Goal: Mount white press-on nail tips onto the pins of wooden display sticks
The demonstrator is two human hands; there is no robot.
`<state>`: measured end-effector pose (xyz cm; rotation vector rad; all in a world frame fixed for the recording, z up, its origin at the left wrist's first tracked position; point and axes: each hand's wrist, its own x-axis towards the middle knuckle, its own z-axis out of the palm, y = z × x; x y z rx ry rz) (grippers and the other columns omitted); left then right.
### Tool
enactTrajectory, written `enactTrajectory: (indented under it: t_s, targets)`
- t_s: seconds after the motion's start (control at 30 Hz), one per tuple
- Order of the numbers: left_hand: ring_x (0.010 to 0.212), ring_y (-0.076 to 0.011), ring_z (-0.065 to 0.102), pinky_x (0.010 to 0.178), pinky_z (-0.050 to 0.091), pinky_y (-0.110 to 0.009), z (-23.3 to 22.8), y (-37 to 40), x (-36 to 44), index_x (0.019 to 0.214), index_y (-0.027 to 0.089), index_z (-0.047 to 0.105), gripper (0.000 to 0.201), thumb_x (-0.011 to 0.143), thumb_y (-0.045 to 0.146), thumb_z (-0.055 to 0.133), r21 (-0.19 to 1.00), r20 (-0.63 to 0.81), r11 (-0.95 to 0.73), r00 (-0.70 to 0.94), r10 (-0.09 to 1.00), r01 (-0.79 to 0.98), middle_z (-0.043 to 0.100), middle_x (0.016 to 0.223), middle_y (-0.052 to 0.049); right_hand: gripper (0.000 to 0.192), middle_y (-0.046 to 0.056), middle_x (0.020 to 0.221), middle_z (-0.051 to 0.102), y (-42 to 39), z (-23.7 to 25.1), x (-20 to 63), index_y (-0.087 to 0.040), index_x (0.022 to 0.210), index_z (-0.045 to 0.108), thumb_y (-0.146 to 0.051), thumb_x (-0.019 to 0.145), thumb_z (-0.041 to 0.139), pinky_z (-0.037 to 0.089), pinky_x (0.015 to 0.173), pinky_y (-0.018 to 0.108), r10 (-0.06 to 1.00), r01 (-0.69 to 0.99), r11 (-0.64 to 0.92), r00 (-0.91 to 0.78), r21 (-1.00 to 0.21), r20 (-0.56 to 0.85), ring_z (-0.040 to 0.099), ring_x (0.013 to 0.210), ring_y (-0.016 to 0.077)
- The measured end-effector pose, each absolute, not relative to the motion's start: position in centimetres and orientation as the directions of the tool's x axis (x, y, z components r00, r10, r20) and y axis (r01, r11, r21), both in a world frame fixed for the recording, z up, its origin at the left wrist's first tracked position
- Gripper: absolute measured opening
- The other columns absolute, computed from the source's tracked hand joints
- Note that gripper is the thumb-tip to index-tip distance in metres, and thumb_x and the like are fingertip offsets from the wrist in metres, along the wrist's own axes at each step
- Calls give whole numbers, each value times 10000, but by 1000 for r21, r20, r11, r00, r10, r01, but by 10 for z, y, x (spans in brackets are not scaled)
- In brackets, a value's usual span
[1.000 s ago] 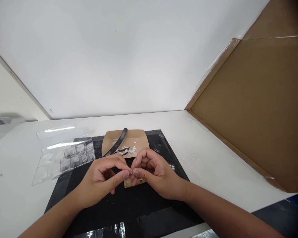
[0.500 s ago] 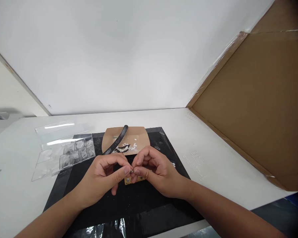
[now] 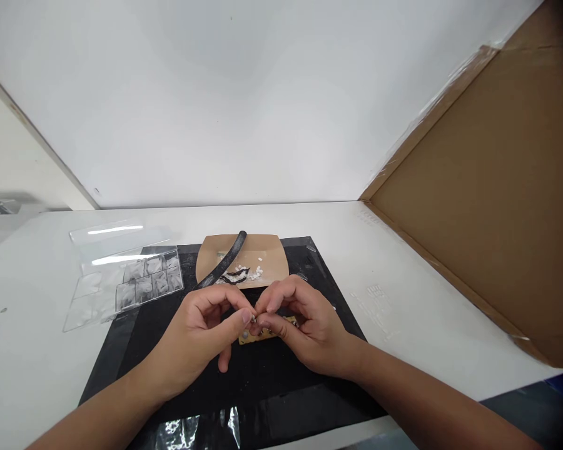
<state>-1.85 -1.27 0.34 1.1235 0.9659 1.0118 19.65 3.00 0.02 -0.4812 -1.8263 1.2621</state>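
Note:
My left hand (image 3: pixel 201 334) and my right hand (image 3: pixel 300 325) meet fingertip to fingertip above a black mat (image 3: pixel 225 387). Between the thumbs and forefingers they pinch a tiny metallic part (image 3: pixel 253 319); its shape is too small to tell. Just under the fingers lies a small tan circuit board (image 3: pixel 246 336), partly hidden by my right hand. Behind the hands a brown paper tray (image 3: pixel 269 262) holds several small white pieces (image 3: pixel 248 272) and a black curved tool handle (image 3: pixel 223 265).
A clear plastic compartment box (image 3: pixel 126 284) with its lid open lies at the mat's left corner on the white table (image 3: pixel 403 281). A cardboard panel (image 3: pixel 497 200) stands along the right side. A white wall closes the back.
The hands stay pinched together on the small part; they and the view have shifted slightly, with the board a little more exposed under the fingers.

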Motion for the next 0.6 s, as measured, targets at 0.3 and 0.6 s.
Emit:
enactTrajectory:
  t_s: [0.3, 0.6]
  targets:
    - [527, -64, 563, 367, 486, -154, 4, -17, -12, 919, 179, 729, 311, 946, 487, 766, 981, -122, 147, 190, 974, -123, 617, 901, -12, 184, 11, 981, 749, 33, -3, 197, -240, 1041, 586, -104, 989, 699, 582, 747, 239, 597, -47, 702, -505, -711, 623, 717, 846, 125]
    - [556, -78, 567, 434, 525, -173, 5, -17, -8, 900, 167, 710, 304, 967, 462, 733, 987, -78, 100, 164, 983, -130, 599, 829, -3, 183, 20, 990, 757, 35, -7, 197, -240, 1048, 583, -95, 995, 683, 587, 719, 224, 555, -41, 746, -514, -665, 654, 728, 871, 131]
